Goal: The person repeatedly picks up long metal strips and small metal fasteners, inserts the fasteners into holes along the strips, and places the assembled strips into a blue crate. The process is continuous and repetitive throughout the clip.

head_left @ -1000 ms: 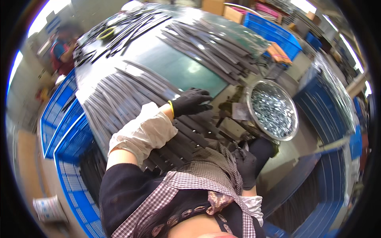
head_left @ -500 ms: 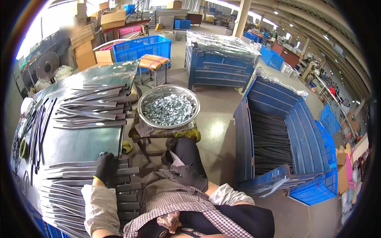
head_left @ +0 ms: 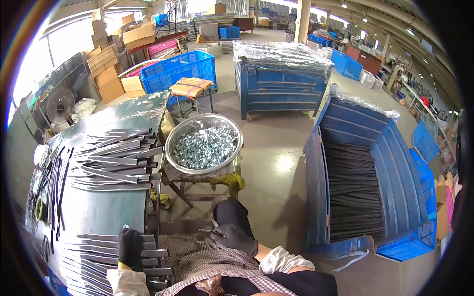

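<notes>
Bottom of frame: left hand (head_left: 130,246), black glove, lies flat on a row of dark grey metal strips (head_left: 106,249) at the near edge of the bench (head_left: 98,212); fingers spread over the strips, grip not closed around any of them. Right hand (head_left: 236,238), also black-gloved, rests on the knee over a checked apron (head_left: 207,261), lower centre; fingers are curled and a thin pale piece shows at the fingertips, too small to identify, so I cannot tell if the grip is clamped on it. Left of centre, farther along the bench: a second fan of the same strips (head_left: 116,158), overlapping, ends pointing toward the frame's right. Just beside the bench's right edge, centre frame: round metal basin (head_left: 170,148) on a low stand, heaped with small shiny metal parts (head_left: 205,146). Right side: large blue bin (head_left: 316,182), open, with long dark strips stacked lengthwise inside. Upper centre: second blue bin (head_left: 281,89) covered in clear plastic. Upper left: blue crate (head_left: 177,69), cardboard boxes (head_left: 106,71), a fan (head_left: 60,107).
</notes>
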`<state>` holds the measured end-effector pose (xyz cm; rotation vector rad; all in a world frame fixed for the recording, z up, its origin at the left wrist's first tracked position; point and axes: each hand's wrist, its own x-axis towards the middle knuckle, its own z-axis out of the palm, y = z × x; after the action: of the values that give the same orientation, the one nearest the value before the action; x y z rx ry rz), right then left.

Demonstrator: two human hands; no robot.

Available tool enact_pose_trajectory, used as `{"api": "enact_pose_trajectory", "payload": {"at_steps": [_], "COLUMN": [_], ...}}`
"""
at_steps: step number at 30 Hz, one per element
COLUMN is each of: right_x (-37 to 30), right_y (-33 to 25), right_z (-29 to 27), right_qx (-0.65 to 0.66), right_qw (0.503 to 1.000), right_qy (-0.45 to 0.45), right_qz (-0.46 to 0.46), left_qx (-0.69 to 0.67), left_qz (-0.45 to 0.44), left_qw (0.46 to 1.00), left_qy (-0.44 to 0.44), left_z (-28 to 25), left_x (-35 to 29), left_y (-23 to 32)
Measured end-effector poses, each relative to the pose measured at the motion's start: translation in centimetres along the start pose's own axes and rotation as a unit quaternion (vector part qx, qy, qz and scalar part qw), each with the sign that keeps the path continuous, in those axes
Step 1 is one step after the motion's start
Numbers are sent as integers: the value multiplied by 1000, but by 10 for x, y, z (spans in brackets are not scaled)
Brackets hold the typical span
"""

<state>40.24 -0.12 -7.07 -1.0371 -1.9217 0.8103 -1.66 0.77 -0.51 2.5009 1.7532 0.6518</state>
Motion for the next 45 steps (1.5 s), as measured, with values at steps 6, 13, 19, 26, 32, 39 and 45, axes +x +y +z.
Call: {"api": "enact_pose_trajectory", "payload": {"at_steps": [6, 13, 19, 26, 32, 39, 45], "right_x": [14, 25, 17, 17, 37, 175, 280], "right_y": [32, 55, 72, 61, 83, 71, 114], "right_z": [-34, -85, -112, -99, -77, -83, -58], "right_qx": [60, 26, 2, 31, -85, -128, -253], "right_qw": [997, 995, 993, 976, 986, 985, 958], "right_qy": [-3, -46, 41, 105, 41, 41, 18], "right_qz": [43, 86, 113, 186, 136, 106, 137], "left_qx": [-87, -58, 68, 163, 227, 129, 56], "left_qz": [-208, -315, -248, -155, -223, -216, -199], "left_qw": [974, 947, 966, 964, 946, 964, 962], "left_qy": [8, 29, -2, 143, 63, 82, 177], "left_z": [6, 20, 44, 48, 61, 66, 53], "left_x": [3, -2, 12, 118, 224, 229, 217], "left_y": [9, -10, -65, -200, -227, -220, -184]}}
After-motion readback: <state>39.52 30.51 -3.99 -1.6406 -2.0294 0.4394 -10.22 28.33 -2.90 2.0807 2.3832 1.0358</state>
